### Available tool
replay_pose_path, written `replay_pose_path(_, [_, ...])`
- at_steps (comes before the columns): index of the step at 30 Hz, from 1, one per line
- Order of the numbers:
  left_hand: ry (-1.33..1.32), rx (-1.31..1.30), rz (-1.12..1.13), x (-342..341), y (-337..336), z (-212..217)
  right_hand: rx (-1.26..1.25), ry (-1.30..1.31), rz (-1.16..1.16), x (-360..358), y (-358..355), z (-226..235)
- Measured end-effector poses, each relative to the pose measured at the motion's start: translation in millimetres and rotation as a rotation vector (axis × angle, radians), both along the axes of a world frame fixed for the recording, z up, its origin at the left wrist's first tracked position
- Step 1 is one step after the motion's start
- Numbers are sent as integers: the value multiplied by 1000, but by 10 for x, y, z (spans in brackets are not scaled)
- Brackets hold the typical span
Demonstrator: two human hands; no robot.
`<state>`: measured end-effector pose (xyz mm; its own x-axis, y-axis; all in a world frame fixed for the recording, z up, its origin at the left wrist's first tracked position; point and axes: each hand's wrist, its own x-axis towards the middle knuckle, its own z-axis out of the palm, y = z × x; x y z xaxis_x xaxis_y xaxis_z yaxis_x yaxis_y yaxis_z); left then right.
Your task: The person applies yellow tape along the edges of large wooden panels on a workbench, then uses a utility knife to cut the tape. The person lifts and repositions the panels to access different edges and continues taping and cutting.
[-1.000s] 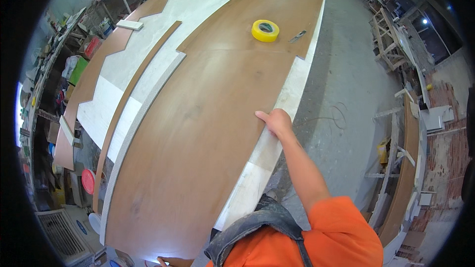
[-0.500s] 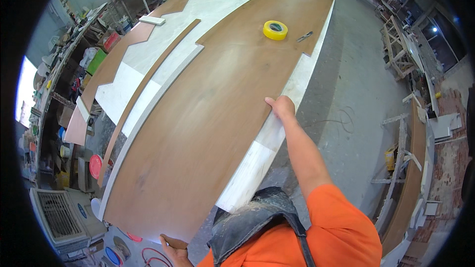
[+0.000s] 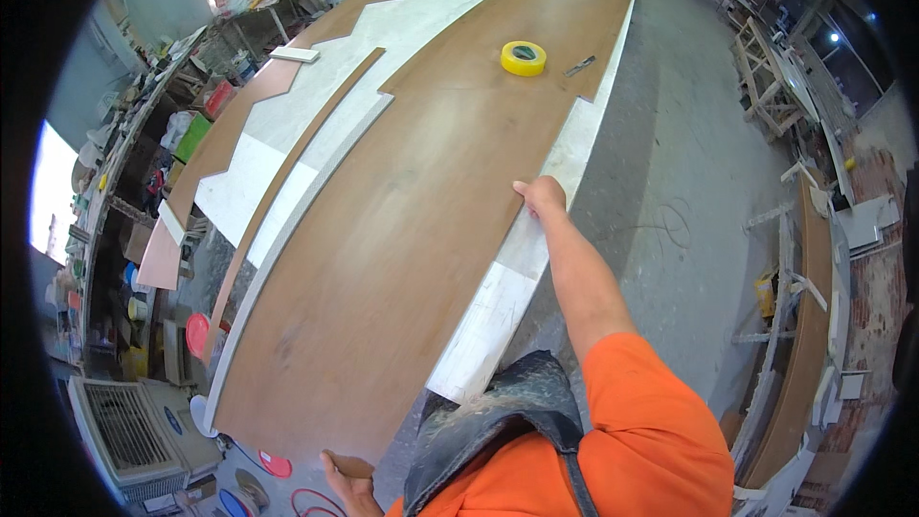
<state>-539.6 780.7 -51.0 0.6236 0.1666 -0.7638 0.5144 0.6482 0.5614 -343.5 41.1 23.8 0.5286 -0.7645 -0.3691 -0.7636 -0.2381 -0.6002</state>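
A long brown board (image 3: 402,230) lies over white panels (image 3: 486,325) on a big work surface. My right hand (image 3: 543,196) is closed on the board's right edge, with the thumb on top and the other fingers mostly hidden. At the near end my left hand (image 3: 350,486) grips the board's corner edge, partly hidden below it. A yellow roll of tape (image 3: 524,58) and a small utility knife (image 3: 580,65) rest on the board's far part. Along its left side run a pale edging strip (image 3: 297,215) and a thin curved brown strip (image 3: 287,168).
Brown step-edged boards (image 3: 225,134) lie to the far left, with small white blocks (image 3: 294,55) on them. A cluttered bench (image 3: 144,120) lines the left wall, with an air cooler (image 3: 134,431) near its end. Wooden racks (image 3: 766,86) and leaning boards (image 3: 804,325) stand right.
The view has shifted slightly, so the tape and knife appear a little further left. Both hands keep to the board's edges; the left hand's thumb now shows more upright.
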Motion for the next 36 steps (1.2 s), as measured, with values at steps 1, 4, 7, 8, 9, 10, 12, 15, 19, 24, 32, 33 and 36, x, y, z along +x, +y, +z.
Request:
replay_pose_path(1, [-16,-17,-15,-11,75,-68,20,-8,-7,19,16,-7])
replay_pose_path(4, [40,23,60,75,-246,109,30,3,-34,-13,-2,-3])
replay_pose_path(7, [69,47,138,112,-355,234,25,1,-33,-15,17,-11])
replay_pose_path(8, [68,41,152,119,-337,215,22,-3,-32,-2,18,-22])
replay_pose_path(9, [67,51,150,108,-318,200,31,4,-34,0,44,-6])
replay_pose_path(10, [66,61,147,100,-300,186,41,10,-37,-2,67,15])
replay_pose_path(12, [65,56,128,95,-253,141,50,22,-31,-12,83,25])
replay_pose_path(15, [28,-2,63,58,-82,30,37,51,-13,-70,63,-1])
replay_pose_path(19, [-96,-97,-49,-132,236,-148,24,76,-5,-195,123,10])
replay_pose_path(24, [-37,-12,20,-492,391,-388,-52,165,61,-319,130,19])
replay_pose_path(32, [-95,-146,52,-691,2,-15,-557,110,388,114,97,306])
replay_pose_path(33, [-70,-153,50,-661,-53,40,-582,101,427,253,17,284])
replay_pose_path(36, [-52,-153,61,-590,-173,221,-591,112,530,814,-149,166])
